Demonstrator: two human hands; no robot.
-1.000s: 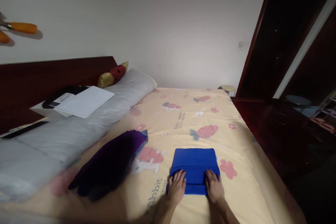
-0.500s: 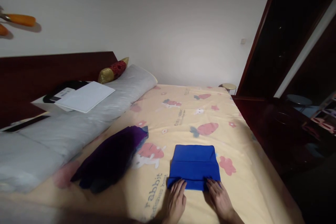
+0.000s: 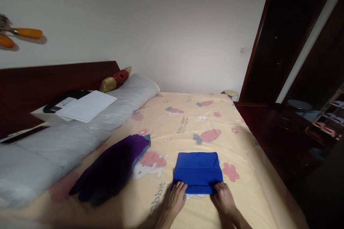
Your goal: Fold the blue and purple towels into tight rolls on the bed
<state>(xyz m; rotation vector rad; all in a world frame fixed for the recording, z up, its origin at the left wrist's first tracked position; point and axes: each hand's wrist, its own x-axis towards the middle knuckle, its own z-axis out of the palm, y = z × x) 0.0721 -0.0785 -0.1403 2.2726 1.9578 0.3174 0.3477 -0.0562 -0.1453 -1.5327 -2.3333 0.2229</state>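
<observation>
My left hand and right hand have slid off the top of the blue cloth. Now each pinches a near corner of it.

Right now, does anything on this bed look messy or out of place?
Mildly. The blue cloth is neatly folded, but the purple cloth beside it lies in a loose heap, and a white sheet sits askew on the grey bedding.

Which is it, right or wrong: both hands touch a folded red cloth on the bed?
Wrong: the folded cloth is blue, not red. The head view shows the left hand and right hand touching it on the bed.
</observation>
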